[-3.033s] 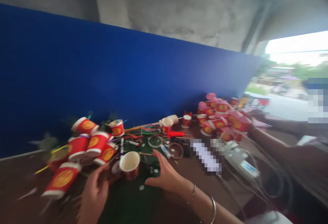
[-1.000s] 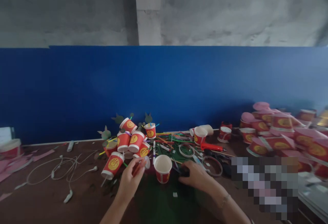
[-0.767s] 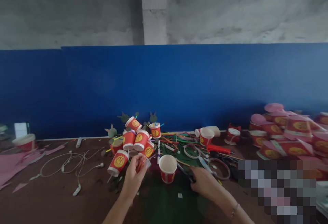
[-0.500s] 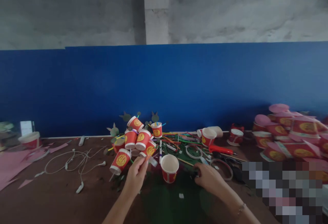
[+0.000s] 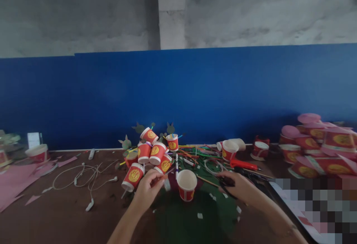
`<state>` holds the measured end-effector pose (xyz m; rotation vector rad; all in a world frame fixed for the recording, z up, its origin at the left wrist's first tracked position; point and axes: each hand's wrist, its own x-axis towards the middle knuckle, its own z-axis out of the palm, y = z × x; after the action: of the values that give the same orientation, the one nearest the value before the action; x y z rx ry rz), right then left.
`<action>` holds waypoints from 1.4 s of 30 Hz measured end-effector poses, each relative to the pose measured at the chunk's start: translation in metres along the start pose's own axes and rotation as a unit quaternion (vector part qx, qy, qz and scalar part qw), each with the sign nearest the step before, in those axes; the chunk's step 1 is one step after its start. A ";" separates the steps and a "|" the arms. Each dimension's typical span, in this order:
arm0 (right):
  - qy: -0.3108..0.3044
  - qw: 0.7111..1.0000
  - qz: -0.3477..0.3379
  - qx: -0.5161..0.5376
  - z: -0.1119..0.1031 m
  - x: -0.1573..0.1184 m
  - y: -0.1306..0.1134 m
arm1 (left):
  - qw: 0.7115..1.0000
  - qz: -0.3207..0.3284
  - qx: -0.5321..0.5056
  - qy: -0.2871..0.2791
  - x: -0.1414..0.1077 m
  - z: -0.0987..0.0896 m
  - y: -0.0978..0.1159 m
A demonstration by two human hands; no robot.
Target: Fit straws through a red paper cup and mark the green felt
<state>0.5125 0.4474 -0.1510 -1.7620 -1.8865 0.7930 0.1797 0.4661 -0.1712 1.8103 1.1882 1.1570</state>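
Observation:
A red and white paper cup (image 5: pixel 186 185) stands upright between my two hands, touched by neither. Left of it, my left hand (image 5: pixel 150 185) is pinched round something small that I cannot make out, close to a heap of red cups (image 5: pixel 157 153). On the right, my right hand (image 5: pixel 232 182) has its fingers curled at a dark object (image 5: pixel 226 180), perhaps scissors handles. A thin wooden stick (image 5: pixel 208 180) lies between the cup and my right hand. Small white scraps (image 5: pixel 200 215) are scattered in front of the cup.
White earphones (image 5: pixel 89 204) with a looped cable and pink paper (image 5: pixel 16 179) lie at the left. Behind the cup are coloured sticks (image 5: pixel 195 149) and a marker (image 5: pixel 176 166). A red tool (image 5: pixel 244 164) and piled pink and red cups (image 5: pixel 315 140) are at the right.
My right hand has moved right, away from the cup, and reached the dark object. My left hand shifted slightly right and lower. More white scraps show on the table.

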 end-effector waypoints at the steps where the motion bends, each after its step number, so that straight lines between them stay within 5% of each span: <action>1: 0.015 1.000 -0.023 -0.002 -0.002 -0.001 -0.011 | 1.000 0.013 0.019 -0.009 0.002 -0.003 0.004; 6: -0.006 0.984 -0.167 -0.063 0.003 0.000 -0.067 | 0.993 -0.001 0.100 -0.068 0.014 -0.016 0.027; 11: -0.032 0.970 -0.217 -0.107 0.016 0.009 -0.091 | 0.985 0.023 0.145 -0.092 0.025 -0.023 0.041; 22: -0.057 0.961 -0.241 -0.128 0.025 0.014 -0.097 | 0.969 0.032 0.181 -0.167 0.036 -0.021 0.057; 33: -0.095 0.957 -0.243 -0.127 0.027 0.017 -0.101 | 0.972 0.010 0.161 -0.174 0.041 -0.031 0.043; 42: -0.056 0.957 -0.241 -0.153 0.035 0.010 -0.105 | 0.995 -0.033 0.066 -0.067 0.043 -0.035 0.043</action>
<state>0.4106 0.4507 -0.1071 -1.3337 -2.4858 0.4386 0.1704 0.4932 -0.1075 1.9001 1.2612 0.9233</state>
